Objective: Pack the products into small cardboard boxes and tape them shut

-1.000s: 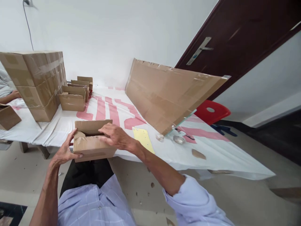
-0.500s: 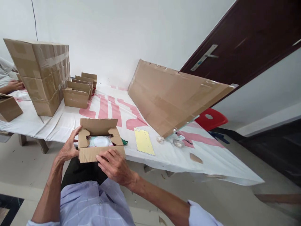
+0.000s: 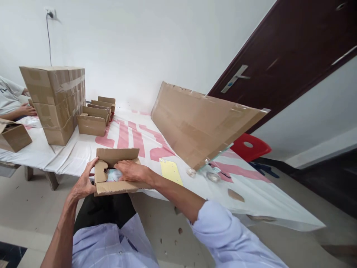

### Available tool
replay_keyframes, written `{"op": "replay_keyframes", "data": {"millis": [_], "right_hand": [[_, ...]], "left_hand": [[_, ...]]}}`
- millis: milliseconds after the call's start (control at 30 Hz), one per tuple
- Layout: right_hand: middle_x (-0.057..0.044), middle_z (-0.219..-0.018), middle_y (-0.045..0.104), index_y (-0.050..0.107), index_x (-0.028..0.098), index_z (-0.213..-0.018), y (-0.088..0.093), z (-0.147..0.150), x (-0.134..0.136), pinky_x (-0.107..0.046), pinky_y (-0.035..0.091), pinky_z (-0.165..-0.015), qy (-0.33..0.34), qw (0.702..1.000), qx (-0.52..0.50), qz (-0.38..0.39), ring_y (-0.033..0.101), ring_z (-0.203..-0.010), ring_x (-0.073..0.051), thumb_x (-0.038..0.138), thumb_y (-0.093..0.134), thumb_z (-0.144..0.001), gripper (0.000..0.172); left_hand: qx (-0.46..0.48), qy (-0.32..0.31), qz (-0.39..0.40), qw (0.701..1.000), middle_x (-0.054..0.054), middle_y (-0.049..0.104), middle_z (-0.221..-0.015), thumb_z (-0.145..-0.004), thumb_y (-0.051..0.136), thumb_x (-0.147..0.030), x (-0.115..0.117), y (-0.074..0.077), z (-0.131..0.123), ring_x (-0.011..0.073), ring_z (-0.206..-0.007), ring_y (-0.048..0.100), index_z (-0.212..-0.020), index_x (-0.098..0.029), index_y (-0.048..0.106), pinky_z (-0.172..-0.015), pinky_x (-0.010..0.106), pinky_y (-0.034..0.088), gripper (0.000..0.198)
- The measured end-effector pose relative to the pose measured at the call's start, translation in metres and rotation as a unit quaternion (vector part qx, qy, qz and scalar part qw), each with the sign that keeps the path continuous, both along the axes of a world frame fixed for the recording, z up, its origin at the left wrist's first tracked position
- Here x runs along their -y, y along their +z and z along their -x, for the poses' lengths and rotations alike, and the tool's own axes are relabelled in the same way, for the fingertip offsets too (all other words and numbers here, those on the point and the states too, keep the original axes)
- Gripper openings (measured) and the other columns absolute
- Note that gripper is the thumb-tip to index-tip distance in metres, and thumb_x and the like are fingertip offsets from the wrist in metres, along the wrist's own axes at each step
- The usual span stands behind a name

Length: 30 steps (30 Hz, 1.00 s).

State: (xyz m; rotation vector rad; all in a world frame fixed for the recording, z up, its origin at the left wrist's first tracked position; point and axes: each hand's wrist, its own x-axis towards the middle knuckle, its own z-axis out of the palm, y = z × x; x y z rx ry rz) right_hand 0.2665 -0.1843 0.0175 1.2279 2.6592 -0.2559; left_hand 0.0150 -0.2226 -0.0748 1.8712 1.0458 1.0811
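A small open cardboard box rests at the table's near edge over my lap. My left hand grips its left wall, thumb on the rim. My right hand lies across the right flap, fingers flat and reaching into the opening. Inside, something pale and wrapped in clear film shows between my hands. The back flap stands up.
A long flat taped carton leans on the table. A yellow card lies beside my box. Several open small boxes and a stack of taped cartons stand at left. Another person's arm is at far left. A red stool is behind.
My right hand left the box's front wall and moved up onto the right flap, pressing into the opening. The round white item seen inside is now mostly covered.
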Motion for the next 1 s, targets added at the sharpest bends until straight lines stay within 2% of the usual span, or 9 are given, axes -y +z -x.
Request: {"op": "replay_keyframes", "data": {"millis": [100, 233, 333, 467, 633, 800, 900, 1000], "right_hand": [[-0.019, -0.136, 0.073, 0.07, 0.014, -0.128, 0.005, 0.012, -0.002, -0.041, 0.055, -0.106, 0.006, 0.996, 0.083, 0.006, 0.07, -0.127, -0.034, 0.023, 0.074, -0.094, 0.035], [-0.02, -0.132, 0.075, 0.069, 0.016, -0.131, 0.003, 0.02, 0.001, -0.043, 0.056, -0.102, 0.018, 0.992, 0.123, -0.014, 0.073, -0.124, -0.035, 0.022, 0.07, -0.094, 0.038], [-0.019, -0.135, 0.074, 0.064, 0.017, -0.138, -0.003, 0.021, 0.002, -0.044, 0.055, -0.103, 0.024, 0.992, 0.122, -0.021, 0.072, -0.126, -0.035, 0.022, 0.071, -0.092, 0.047], [-0.017, -0.134, 0.074, 0.059, 0.019, -0.143, -0.009, 0.019, 0.0, -0.044, 0.056, -0.1, 0.013, 0.992, 0.121, 0.022, 0.072, -0.123, -0.035, 0.019, 0.076, -0.083, 0.061], [-0.017, -0.131, 0.074, 0.064, 0.019, -0.133, -0.005, 0.011, 0.003, -0.044, 0.053, -0.1, 0.027, 0.998, 0.045, 0.027, 0.07, -0.121, -0.035, 0.029, 0.078, -0.085, 0.051], [-0.016, -0.126, 0.074, 0.064, 0.018, -0.134, 0.02, 0.0, 0.002, -0.042, 0.052, -0.095, -0.009, 0.998, -0.054, 0.023, 0.069, -0.116, -0.035, 0.029, 0.078, -0.081, 0.056], [-0.01, -0.121, 0.074, 0.062, 0.019, -0.139, 0.046, -0.01, -0.005, -0.035, 0.051, -0.086, -0.018, 0.988, -0.152, 0.024, 0.069, -0.106, -0.03, 0.024, 0.079, -0.073, 0.068], [-0.007, -0.11, 0.073, 0.063, 0.017, -0.138, 0.078, -0.023, -0.01, -0.032, 0.049, -0.076, -0.025, 0.974, -0.226, 0.018, 0.066, -0.092, -0.024, 0.026, 0.078, -0.07, 0.07]], "left_hand": [[0.008, -0.002, -0.003, 1.0, 0.018, 0.04, -0.166, -0.07, 0.09, -0.037, 0.0, -0.002, -0.001, 0.0419, -0.15, 0.047, -0.169, -0.029, 0.031, -0.11, 0.051, 0.053, 0.115], [0.01, -0.007, -0.002, 1.0, 0.019, 0.038, -0.166, -0.07, 0.09, -0.038, 0.001, -0.006, -0.001, 0.0421, -0.152, 0.044, -0.169, -0.028, 0.029, -0.11, 0.05, 0.053, 0.117], [0.001, -0.013, -0.003, 1.0, 0.02, 0.035, -0.168, -0.07, 0.09, -0.036, 0.004, -0.007, -0.001, 0.0429, -0.153, 0.043, -0.17, -0.028, 0.026, -0.111, 0.051, 0.052, 0.119], [-0.007, -0.021, -0.007, 1.0, 0.019, 0.034, -0.169, -0.07, 0.09, -0.031, 0.006, -0.008, -0.001, 0.0421, -0.154, 0.042, -0.172, -0.03, 0.023, -0.112, 0.051, 0.052, 0.122], [-0.018, -0.018, -0.017, 1.0, 0.019, 0.036, -0.168, -0.069, 0.09, -0.029, 0.005, -0.01, -0.002, 0.0414, -0.151, 0.045, -0.173, -0.031, 0.02, -0.111, 0.053, 0.053, 0.125], [-0.007, -0.017, -0.008, 1.0, 0.02, 0.034, -0.171, -0.073, 0.089, -0.038, -0.003, -0.012, 0.0, 0.0426, -0.151, 0.045, -0.172, -0.028, 0.023, -0.11, 0.052, 0.053, 0.119], [0.009, -0.014, 0.013, 1.0, 0.019, 0.03, -0.175, -0.068, 0.092, -0.04, -0.014, -0.011, 0.003, 0.0447, -0.153, 0.042, -0.172, -0.03, 0.019, -0.111, 0.055, 0.052, 0.128], [0.02, -0.018, 0.023, 0.999, 0.018, 0.033, -0.174, -0.064, 0.095, -0.038, -0.032, -0.006, 0.0, 0.045, -0.155, 0.04, -0.173, -0.03, 0.016, -0.114, 0.057, 0.05, 0.135]]}}
